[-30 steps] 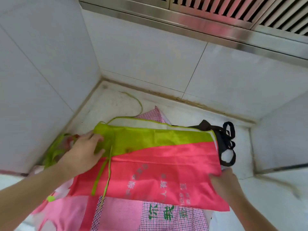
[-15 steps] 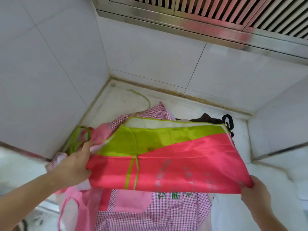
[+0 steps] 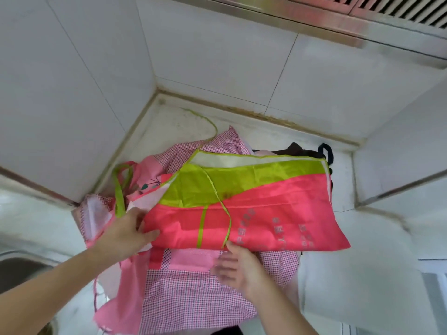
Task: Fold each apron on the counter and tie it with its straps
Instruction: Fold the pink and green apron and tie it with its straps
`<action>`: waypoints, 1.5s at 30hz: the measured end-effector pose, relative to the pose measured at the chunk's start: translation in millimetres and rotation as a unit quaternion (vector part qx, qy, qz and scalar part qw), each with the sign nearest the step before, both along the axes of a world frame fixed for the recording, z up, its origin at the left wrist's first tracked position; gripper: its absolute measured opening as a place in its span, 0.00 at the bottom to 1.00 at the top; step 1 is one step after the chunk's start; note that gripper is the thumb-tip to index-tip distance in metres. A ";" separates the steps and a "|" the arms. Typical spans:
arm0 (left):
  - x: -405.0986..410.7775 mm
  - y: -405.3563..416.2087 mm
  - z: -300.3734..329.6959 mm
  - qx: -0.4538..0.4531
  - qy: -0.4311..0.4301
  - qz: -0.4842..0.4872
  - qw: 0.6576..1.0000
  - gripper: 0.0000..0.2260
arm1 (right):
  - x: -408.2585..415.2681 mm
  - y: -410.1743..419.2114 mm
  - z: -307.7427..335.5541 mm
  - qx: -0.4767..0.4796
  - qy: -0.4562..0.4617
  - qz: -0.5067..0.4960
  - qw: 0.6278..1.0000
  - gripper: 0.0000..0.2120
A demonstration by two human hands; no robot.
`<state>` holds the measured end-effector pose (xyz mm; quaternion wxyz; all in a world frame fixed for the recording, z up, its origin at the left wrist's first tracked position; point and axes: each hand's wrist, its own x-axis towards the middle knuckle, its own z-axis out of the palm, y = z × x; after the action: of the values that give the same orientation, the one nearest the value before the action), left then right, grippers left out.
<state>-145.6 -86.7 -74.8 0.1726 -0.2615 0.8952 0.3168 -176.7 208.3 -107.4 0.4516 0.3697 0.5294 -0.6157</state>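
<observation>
- The red and green apron (image 3: 254, 213) is folded into a long band that runs left to right across the pile on the worktop (image 3: 362, 274), in the tiled corner, with its near folded edge facing us.
- A thin green strap (image 3: 219, 201) crosses the band from the far side down to that near edge, and it ends right at our right hand (image 3: 239, 269). So the strap is the thing to go for, and the right hand is clearly the closer one.
- Right hand looks spread and a bit blurred, fingertips touching the near edge where the strap comes over. We can't tell if it's actually pinching the strap yet.
- Our left hand (image 3: 128, 234) grips the left end of the band, thumb on top, fingers tucked under the fold, so that end is pinned.
- We'd guess the next bit is wrapping the strap around the short way, across the band.
- Underneath is a pink checked apron (image 3: 193, 293), spread out and unfolded, with a wider green loop (image 3: 119, 189) sticking up at the left. Either could snag the wrap.
- A dark apron (image 3: 297, 149) with black straps sits at the far side, well clear of our hands.
</observation>
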 end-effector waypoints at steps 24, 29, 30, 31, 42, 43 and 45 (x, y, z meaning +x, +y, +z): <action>37.6 -17.8 -10.2 0.412 0.066 0.229 0.879 0.09 | 4.5 -20.2 -14.1 0.013 0.076 -0.291 0.954 0.08; 31.2 -31.0 -5.3 0.355 0.058 0.163 0.919 0.07 | 3.0 -15.1 -14.1 0.033 0.095 -0.284 0.954 0.04; 29.8 -31.7 -3.1 0.348 0.067 0.159 0.922 0.08 | 2.6 -14.6 -13.3 0.031 0.094 -0.291 0.952 0.04; 29.4 -32.5 -2.7 0.355 0.070 0.170 0.917 0.10 | 2.4 -14.0 -14.2 0.028 0.091 -0.302 0.949 0.04; 36.5 -46.6 1.5 0.213 -0.075 -0.095 0.970 0.19 | 8.5 -5.3 -18.1 0.035 0.082 -0.296 0.951 0.06; 32.0 -51.1 -0.6 0.181 -0.082 -0.108 0.974 0.18 | 10.2 -4.2 -17.0 0.046 0.091 -0.279 0.955 0.05; 25.9 -56.3 -0.2 0.115 -0.095 -0.147 0.978 0.16 | 14.8 -3.3 -14.7 0.063 0.089 -0.231 0.967 0.05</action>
<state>-119.7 -143.1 -75.0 0.3302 -0.1339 0.8612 0.3625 -161.9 204.9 -122.1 0.2242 0.4534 0.5057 -0.6989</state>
